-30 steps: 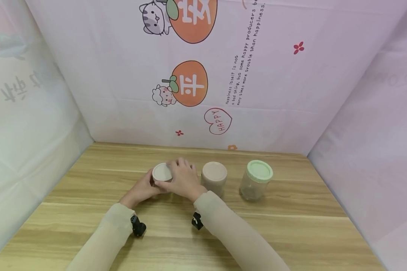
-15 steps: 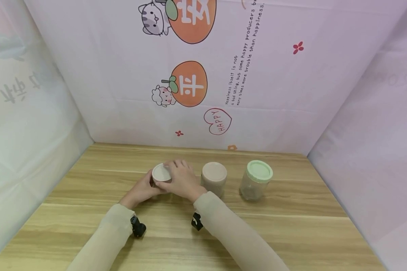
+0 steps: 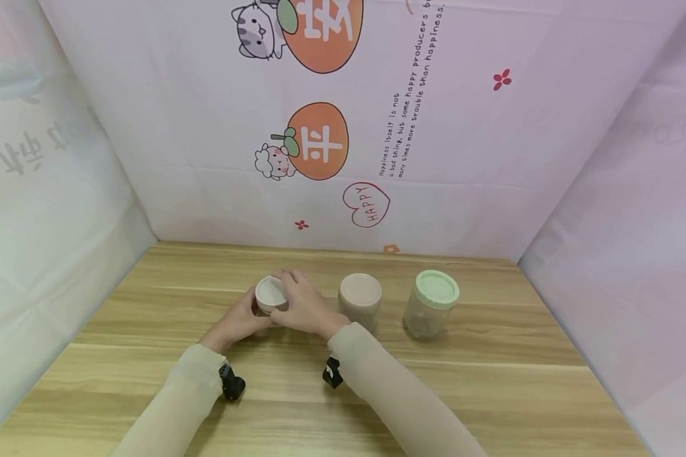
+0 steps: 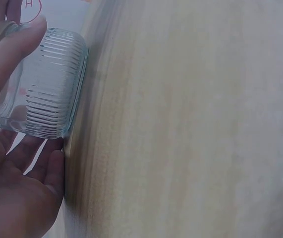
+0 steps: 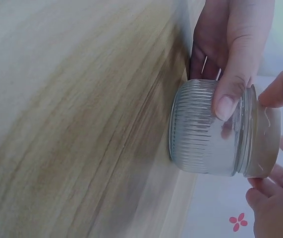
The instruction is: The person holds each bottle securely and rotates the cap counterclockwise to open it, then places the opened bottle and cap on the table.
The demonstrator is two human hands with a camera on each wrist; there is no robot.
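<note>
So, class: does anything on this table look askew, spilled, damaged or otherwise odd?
Nothing stands out. The ribbed glass jar stands upright on the wooden table, held by the left hand, while the right hand grips its white lid. The two other jars stand upright, lids on. Nothing is spilled.

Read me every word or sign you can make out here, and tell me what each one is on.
"HAPPY": red heart outline on the backdrop cloth.
"Happiness itself is not a bad thing, but some happy producers... many times more trouble than happiness.": slanted small print, partly cut off.
"平": lower orange fruit.
Upper orange fruit's character: cropped, unreadable.
Jars, lids: no text.
</note>
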